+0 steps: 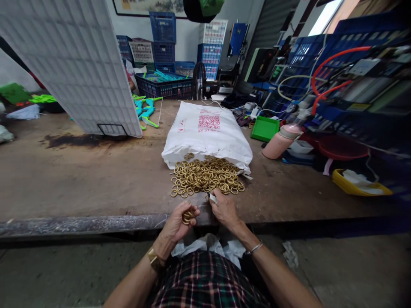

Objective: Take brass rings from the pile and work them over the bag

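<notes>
My left hand (pixel 180 220) is curled around several brass rings (pixel 188 216) at the table's front edge. Close by on the right, my right hand (pixel 224 206) is closed on a small tool with a dark tip and a whitish part (pixel 212 197); its exact kind is too small to make out. That hand is at the near edge of a heap of loose brass rings (pixel 205 174). The heap spreads from the mouth of a white woven sack (pixel 189 124) with red printing, which lies flat on the table. The sack's inside is mostly hidden.
A brown wooden table (pixel 96 184) spans the view. On it, a white ribbed panel (pixel 80 64) leans at left beside blue-green toy bows (pixel 147 112). To the right are a green tray (pixel 265 129), a pink bottle (pixel 280 142) and a yellow tray (pixel 359 184). Stacked crates (pixel 163 47) stand behind.
</notes>
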A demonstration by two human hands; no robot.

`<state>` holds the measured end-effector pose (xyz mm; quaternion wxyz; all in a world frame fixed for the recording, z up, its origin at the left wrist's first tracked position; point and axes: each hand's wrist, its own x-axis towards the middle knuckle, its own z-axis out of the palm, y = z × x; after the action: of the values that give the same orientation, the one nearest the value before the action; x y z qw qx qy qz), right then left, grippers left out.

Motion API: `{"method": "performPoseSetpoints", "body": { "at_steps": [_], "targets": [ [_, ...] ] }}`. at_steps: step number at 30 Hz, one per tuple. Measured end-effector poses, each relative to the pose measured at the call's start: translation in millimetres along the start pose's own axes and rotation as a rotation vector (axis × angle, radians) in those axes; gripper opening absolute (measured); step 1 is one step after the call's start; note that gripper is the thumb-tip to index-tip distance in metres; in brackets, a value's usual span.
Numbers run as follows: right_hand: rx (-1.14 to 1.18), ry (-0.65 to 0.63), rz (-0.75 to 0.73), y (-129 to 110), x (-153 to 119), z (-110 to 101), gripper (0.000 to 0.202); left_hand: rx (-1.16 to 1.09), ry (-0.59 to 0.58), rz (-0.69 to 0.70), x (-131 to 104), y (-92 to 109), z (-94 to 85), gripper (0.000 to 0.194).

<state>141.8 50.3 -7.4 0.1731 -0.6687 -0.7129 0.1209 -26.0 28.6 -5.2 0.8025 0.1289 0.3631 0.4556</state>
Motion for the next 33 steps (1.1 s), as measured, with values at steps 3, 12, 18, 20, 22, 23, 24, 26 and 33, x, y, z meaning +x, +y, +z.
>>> {"method": "performPoseSetpoints", "body": {
  "at_steps": [3, 12, 18, 20, 22, 23, 24, 26, 33],
  "targets": [
    [0.106, -0.014, -0.092, -5.4, -3.7, -1.2, 0.015, 0.209, 0.011, 0.134, 2.0, -1.0, 4.0, 0.026],
    [0.313, -0.071, -0.180, -22.2, -9.7, -1.0, 0.013, 0.692, 0.053, 0.291, -0.1, -1.8, 9.8, 0.032],
    [0.802, -0.242, 0.104, -25.7, -10.2, 7.4, 0.033, 0.755, 0.114, 0.393, 0.0, -6.4, 8.0, 0.025],
    [0.896, -0.279, 0.201, -24.7, -10.7, 11.3, 0.036, 0.771, 0.108, 0.395, -0.5, -6.9, 8.2, 0.025],
    [0.925, -0.269, 0.231, -24.3, -10.5, 12.8, 0.035, 0.759, 0.088, 0.366, -1.1, -6.9, 8.1, 0.025],
    [0.912, -0.254, 0.221, -24.6, -10.1, 12.4, 0.033, 0.745, 0.076, 0.341, -1.3, -6.8, 7.9, 0.026],
    [0.886, -0.231, 0.203, -25.1, -9.4, 11.3, 0.031, 0.727, 0.063, 0.313, -1.5, -6.7, 7.6, 0.028],
    [0.821, -0.177, 0.170, -26.6, -7.6, 8.0, 0.027, 0.694, 0.037, 0.255, -1.5, -6.6, 6.7, 0.030],
    [0.669, -0.107, 0.077, -29.4, -5.6, 3.2, 0.022, 0.576, -0.025, 0.139, -2.9, -6.1, 4.5, 0.033]
  ]
}}
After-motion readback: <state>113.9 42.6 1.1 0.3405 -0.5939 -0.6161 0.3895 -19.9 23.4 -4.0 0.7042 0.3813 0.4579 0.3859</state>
